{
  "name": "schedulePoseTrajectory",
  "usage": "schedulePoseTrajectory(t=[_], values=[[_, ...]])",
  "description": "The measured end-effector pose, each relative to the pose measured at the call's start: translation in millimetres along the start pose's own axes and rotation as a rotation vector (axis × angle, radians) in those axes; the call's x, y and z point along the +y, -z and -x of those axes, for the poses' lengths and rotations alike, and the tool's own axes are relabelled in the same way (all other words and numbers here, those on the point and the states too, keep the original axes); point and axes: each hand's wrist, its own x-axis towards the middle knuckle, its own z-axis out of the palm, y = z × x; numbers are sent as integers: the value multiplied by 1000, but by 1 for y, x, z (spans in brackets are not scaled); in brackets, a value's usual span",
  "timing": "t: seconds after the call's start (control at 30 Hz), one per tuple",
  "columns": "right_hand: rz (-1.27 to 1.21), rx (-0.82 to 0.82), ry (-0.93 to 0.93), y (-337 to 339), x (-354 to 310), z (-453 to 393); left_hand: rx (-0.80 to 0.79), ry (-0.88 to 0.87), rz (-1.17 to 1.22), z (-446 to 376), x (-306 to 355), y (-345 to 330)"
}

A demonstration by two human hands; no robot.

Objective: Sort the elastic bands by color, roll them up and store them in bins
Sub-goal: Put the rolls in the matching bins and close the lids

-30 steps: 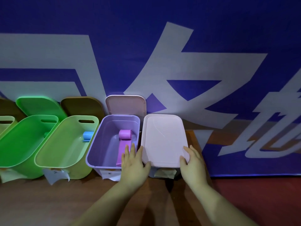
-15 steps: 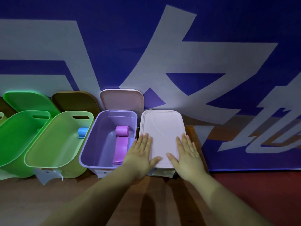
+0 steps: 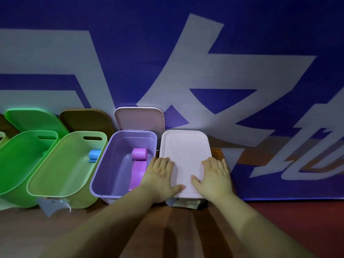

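Fingers flat and spread on both sides: the left hand (image 3: 161, 178) and the right hand (image 3: 214, 176) press palms-down on the pink lid (image 3: 185, 146) that covers the rightmost bin, thumbs pointing toward each other, gripping nothing. Just left of it, the purple bin (image 3: 104, 168) stands uncovered, and inside lies a purple band (image 3: 138, 164), its far end rolled up and its tail trailing loose toward the near wall. Next over, the light green bin (image 3: 61, 164) holds a rolled blue band (image 3: 94, 155). A darker green bin (image 3: 22, 157) sits further left. Behind the whole row hangs a blue banner (image 3: 242, 43).
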Motion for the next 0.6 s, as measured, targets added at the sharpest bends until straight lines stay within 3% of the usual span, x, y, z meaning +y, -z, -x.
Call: schedulePoseTrajectory(t=[0.2, 0.47, 0.6], values=[[16, 0, -3, 6, -5, -15, 245, 5, 237, -18, -12, 5], [-93, -2, 14, 27, -45, -34, 180, 325, 402, -4, -59, 36], [-127, 42, 28, 38, -85, -48, 258, 375, 484, -1, -100, 57]])
